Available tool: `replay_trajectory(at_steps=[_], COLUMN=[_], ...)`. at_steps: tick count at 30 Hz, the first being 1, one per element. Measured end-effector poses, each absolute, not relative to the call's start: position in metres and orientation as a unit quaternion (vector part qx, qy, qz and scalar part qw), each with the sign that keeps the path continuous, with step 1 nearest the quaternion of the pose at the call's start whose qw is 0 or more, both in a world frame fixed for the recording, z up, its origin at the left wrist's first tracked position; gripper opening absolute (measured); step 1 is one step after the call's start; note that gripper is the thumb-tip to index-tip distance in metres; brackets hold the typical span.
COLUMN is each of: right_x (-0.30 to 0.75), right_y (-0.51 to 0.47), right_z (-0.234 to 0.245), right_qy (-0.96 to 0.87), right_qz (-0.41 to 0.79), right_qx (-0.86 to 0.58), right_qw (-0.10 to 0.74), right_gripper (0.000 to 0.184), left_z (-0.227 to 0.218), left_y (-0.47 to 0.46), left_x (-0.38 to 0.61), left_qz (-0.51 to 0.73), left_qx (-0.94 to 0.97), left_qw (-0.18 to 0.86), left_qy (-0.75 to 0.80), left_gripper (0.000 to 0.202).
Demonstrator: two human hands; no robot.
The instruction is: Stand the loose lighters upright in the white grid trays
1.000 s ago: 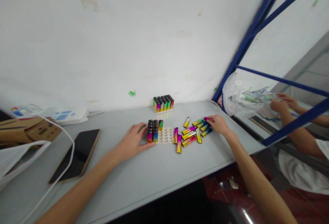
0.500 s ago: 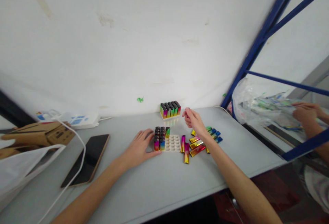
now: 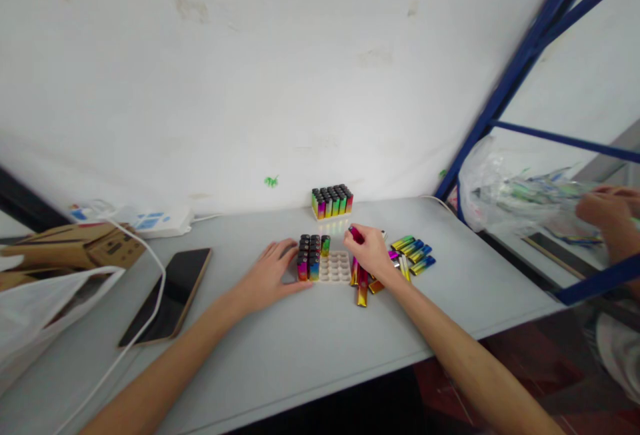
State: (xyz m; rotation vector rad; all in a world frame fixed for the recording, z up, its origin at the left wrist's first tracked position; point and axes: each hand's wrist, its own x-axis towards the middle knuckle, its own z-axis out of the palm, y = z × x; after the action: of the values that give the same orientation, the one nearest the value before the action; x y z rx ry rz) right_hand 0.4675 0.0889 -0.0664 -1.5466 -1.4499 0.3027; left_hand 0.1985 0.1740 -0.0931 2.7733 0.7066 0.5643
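Note:
A white tray (image 3: 337, 268) with round holes lies on the grey table (image 3: 310, 342); several rainbow lighters (image 3: 310, 256) stand in its left part. My left hand (image 3: 267, 276) rests flat against the tray's left side, fingers spread. My right hand (image 3: 371, 251) hovers just right of the tray, pinched on a pink lighter (image 3: 355, 234). Loose lighters (image 3: 413, 254) lie scattered to the right of that hand, and two more (image 3: 361, 288) lie below it.
A full tray of lighters (image 3: 331, 200) stands by the wall. A phone (image 3: 168, 294), a white cable (image 3: 140, 328), a power strip (image 3: 150, 222), a cardboard box (image 3: 80, 248) and a white bag (image 3: 45, 315) lie left. Behind a blue frame (image 3: 520, 68), another person's hands (image 3: 607, 212) handle a plastic bag (image 3: 505, 195).
My right hand picked a lighter from the loose pile on the right, lifted it, and brought it left and down to the tray's right side. My left hand stayed on the tray.

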Motion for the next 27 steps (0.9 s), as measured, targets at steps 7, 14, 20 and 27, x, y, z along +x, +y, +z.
replay_trajectory(at_steps=[7,14,20,27], right_x=[0.465,0.462,0.465,0.47], right_y=[0.085,0.081,0.079,0.083], right_z=[-0.06,-0.056,-0.056,-0.063], right_qy=[-0.647,-0.751,-0.72,-0.773], right_qz=[0.119,0.07,0.114,0.098], right_qx=[-0.603,-0.54,-0.578,-0.562], right_qw=[0.451,0.374,0.365,0.277], right_gripper=[0.039,0.045,0.052,0.036], left_z=[-0.093,-0.096,-0.096,-0.095], left_y=[0.174,0.175,0.174,0.173], left_x=[0.199,0.198,0.199,0.199], left_qz=[0.204,0.209,0.213,0.221], left_qx=[0.941,0.938,0.936,0.935], left_qw=[0.117,0.126,0.132,0.134], left_qy=[0.244,0.245,0.246,0.243], left_gripper=[0.076,0.078,0.077,0.076])
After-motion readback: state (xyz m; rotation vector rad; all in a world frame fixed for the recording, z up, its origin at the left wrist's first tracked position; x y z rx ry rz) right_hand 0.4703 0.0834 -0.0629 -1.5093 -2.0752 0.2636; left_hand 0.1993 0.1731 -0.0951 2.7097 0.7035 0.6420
